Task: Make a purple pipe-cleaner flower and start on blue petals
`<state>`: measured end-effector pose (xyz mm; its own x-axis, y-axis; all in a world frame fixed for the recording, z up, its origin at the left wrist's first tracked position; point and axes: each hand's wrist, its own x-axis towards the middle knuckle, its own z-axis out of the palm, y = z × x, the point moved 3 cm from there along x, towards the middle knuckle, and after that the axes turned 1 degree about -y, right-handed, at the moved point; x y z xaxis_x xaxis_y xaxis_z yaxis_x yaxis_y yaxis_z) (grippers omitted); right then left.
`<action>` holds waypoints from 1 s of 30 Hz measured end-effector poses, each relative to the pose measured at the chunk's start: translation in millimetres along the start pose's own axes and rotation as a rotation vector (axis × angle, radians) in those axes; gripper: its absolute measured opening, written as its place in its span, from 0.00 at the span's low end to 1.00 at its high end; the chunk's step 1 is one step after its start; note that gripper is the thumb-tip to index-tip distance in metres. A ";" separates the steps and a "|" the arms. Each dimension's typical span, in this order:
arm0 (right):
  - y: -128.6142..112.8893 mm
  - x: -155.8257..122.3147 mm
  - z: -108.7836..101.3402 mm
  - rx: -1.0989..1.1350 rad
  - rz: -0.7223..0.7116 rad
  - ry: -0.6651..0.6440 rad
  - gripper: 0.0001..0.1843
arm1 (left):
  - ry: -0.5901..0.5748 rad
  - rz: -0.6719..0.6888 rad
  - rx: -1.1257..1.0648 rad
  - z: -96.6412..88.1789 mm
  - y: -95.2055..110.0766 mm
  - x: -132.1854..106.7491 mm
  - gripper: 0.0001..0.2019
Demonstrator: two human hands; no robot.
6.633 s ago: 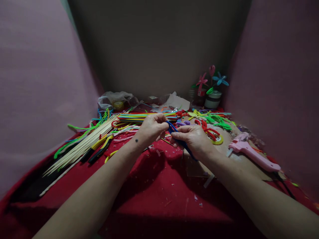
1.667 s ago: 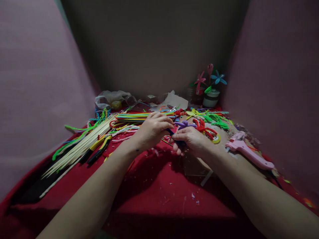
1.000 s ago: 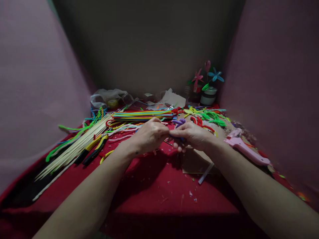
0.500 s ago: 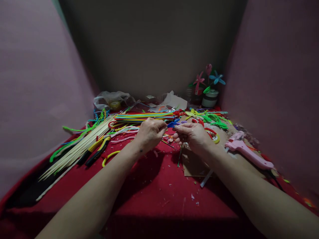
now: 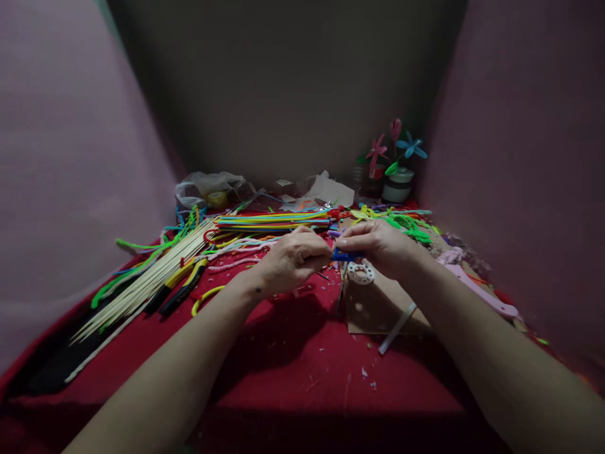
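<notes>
My left hand (image 5: 290, 258) and my right hand (image 5: 378, 247) meet over the red cloth (image 5: 302, 353), both pinching a short blue pipe cleaner (image 5: 346, 255) stretched between their fingertips. Its ends are hidden inside the fingers. Just below the right hand a small white ring with holes (image 5: 360, 273) lies on a piece of brown cardboard (image 5: 378, 309). Both hands are closed in a pinch.
A bundle of wooden skewers (image 5: 146, 277) and a yellow-black tool (image 5: 182, 287) lie at left. Coloured pipe cleaners (image 5: 269, 221) stretch across the back, green ones (image 5: 406, 226) at right. A pink glue gun (image 5: 477, 290) lies right, a jar with pipe-cleaner flowers (image 5: 397, 183) stands behind.
The hands have drawn closer together and lowered slightly, the right hand shifting right over the cardboard. The white ring now shows below it. The blue pipe cleaner looks more tightly folded.
</notes>
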<state>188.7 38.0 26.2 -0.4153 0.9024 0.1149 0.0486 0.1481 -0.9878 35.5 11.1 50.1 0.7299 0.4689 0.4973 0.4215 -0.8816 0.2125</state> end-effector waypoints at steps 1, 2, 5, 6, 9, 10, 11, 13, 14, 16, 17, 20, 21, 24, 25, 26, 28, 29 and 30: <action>4.6 1.1 0.3 0.170 0.135 -0.065 0.03 | 0.041 -0.017 -0.056 -2.3 2.9 0.5 0.07; 8.7 1.6 2.1 0.313 0.227 -0.086 0.02 | 0.093 -0.046 -0.099 -4.1 4.8 0.7 0.07; 17.6 2.1 14.7 0.584 0.284 0.033 0.02 | 0.263 -0.185 -0.097 -5.8 2.7 -0.8 0.05; 19.5 1.4 20.4 0.623 0.263 0.097 0.02 | 0.310 -0.228 -0.049 -5.4 0.2 -1.8 0.05; 18.8 -4.0 32.8 0.414 0.100 0.256 0.06 | 0.371 -0.279 0.161 -2.3 -7.1 -4.0 0.06; 16.1 -6.8 34.0 0.247 0.011 0.308 0.08 | 0.366 -0.269 0.230 -0.8 -8.4 -4.2 0.06; 12.2 -9.9 34.2 0.044 -0.098 0.354 0.10 | 0.351 -0.254 0.293 0.9 -9.0 -4.1 0.07; 3.0 -16.2 34.1 -0.420 -0.350 0.419 0.12 | 0.289 -0.224 0.398 4.5 -8.9 -3.5 0.08; -0.8 -18.8 34.5 -0.647 -0.468 0.434 0.13 | 0.245 -0.207 0.442 6.2 -8.3 -2.9 0.09; -4.9 -21.2 34.6 -1.001 -0.630 0.434 0.14 | 0.149 -0.154 0.508 9.1 -6.6 -1.8 0.10; -6.1 -21.0 33.5 -1.102 -0.669 0.433 0.14 | 0.106 -0.120 0.523 9.7 -5.8 -1.4 0.10; -10.5 -17.3 25.4 -1.039 -0.683 0.477 0.12 | 0.038 -0.022 0.515 7.2 -5.2 -0.8 0.11; -11.4 -15.1 21.7 -0.920 -0.648 0.478 0.11 | 0.029 0.006 0.502 5.4 -5.6 -0.8 0.11; -7.5 -5.7 12.7 -0.492 -0.370 0.344 0.08 | -0.014 0.087 0.478 1.1 -7.0 -1.0 0.12; -4.7 -3.0 11.4 -0.375 -0.246 0.259 0.07 | -0.037 0.113 0.477 0.7 -7.3 -1.2 0.12; -2.1 -1.4 10.7 -0.281 -0.127 0.173 0.07 | -0.062 0.135 0.480 0.8 -7.5 -1.3 0.12; 0.5 -0.9 9.4 -0.158 0.047 0.031 0.07 | -0.100 0.167 0.492 1.6 -6.9 -1.6 0.12; 0.4 -1.4 8.6 -0.130 0.094 -0.025 0.07 | -0.109 0.180 0.496 2.0 -6.0 -1.6 0.12; -0.2 -2.0 7.7 -0.118 0.119 -0.071 0.07 | -0.114 0.190 0.496 2.3 -5.0 -1.6 0.12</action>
<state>182.5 33.1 25.4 -0.4630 0.8862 -0.0142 0.2056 0.0918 -0.9743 33.5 14.8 46.3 0.8602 0.3313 0.3877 0.4597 -0.8329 -0.3081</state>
